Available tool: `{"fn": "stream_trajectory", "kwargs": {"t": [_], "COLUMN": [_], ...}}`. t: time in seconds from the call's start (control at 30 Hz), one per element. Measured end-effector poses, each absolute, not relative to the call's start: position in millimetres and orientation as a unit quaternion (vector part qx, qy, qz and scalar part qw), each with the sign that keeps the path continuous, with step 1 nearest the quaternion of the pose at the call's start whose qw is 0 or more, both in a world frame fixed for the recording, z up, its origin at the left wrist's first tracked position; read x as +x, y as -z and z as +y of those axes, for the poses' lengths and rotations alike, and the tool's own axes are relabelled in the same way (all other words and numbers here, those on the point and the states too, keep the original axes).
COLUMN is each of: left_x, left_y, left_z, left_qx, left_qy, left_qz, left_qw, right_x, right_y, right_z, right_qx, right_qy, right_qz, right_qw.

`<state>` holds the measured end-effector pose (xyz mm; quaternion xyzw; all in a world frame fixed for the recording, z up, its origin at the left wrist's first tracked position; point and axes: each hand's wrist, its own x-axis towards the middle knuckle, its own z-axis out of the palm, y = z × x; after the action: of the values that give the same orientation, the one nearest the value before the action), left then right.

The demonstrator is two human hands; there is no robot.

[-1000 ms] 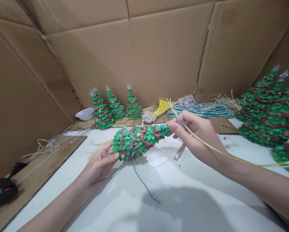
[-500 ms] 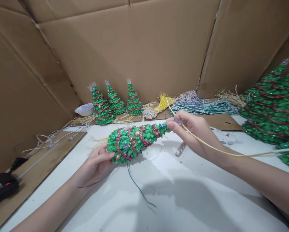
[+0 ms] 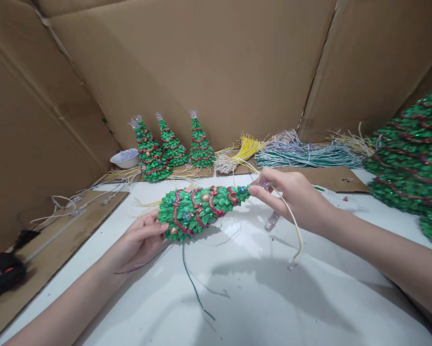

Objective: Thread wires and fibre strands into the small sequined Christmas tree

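A green glittery Christmas tree ornament (image 3: 197, 211) with red garlands lies on its side between my hands, its tip to the right. My left hand (image 3: 144, 235) is closed around its base. With thumb and fingers, my right hand (image 3: 288, 194) pinches the tip, where part of a clear star shows. A yellow and white wire (image 3: 294, 226) passes through the right hand's fingers and hangs down in front of it. Dark green wire (image 3: 192, 281) trails below the tree's base. Beneath the right hand is a clear glittery stick (image 3: 272, 221).
Three small trees (image 3: 201, 144) stand at the back beside a white bowl (image 3: 125, 158). Yellow wires (image 3: 250, 148) and green-white wires (image 3: 310, 156) lie in bundles. Larger trees (image 3: 411, 158) stand right. A black glue gun (image 3: 3, 274) rests on cardboard (image 3: 53, 274) at left.
The yellow and white wire, which stretched right along my forearm, now hangs down from my right hand. The tree and both hands keep nearly the same place.
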<state>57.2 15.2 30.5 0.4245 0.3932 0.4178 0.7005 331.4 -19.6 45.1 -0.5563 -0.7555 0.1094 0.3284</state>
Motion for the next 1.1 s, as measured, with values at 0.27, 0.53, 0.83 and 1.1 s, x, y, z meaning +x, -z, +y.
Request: {"fn": "stream_trajectory", "kwargs": {"t": [0.27, 0.53, 0.83, 1.1], "left_x": [56, 54, 61, 64], "left_y": [-24, -33, -39, -42], "left_z": [11, 7, 12, 11], "left_qx": [0.453, 0.395, 0.300, 0.288], "left_qy": [-0.408, -0.444, -0.489, -0.493], "left_qz": [0.395, 0.471, 0.505, 0.531], "left_qw": [0.688, 0.652, 0.645, 0.626], "right_x": [333, 364, 364, 353], "right_y": [-44, -53, -30, -18], "right_z": [-17, -9, -4, -2], "right_qx": [-0.584, -0.606, -0.568, -0.530], "right_qy": [-0.109, -0.092, -0.137, -0.146], "right_qz": [-0.756, -0.773, -0.811, -0.835], "right_qw": [0.276, 0.163, 0.033, -0.004]}}
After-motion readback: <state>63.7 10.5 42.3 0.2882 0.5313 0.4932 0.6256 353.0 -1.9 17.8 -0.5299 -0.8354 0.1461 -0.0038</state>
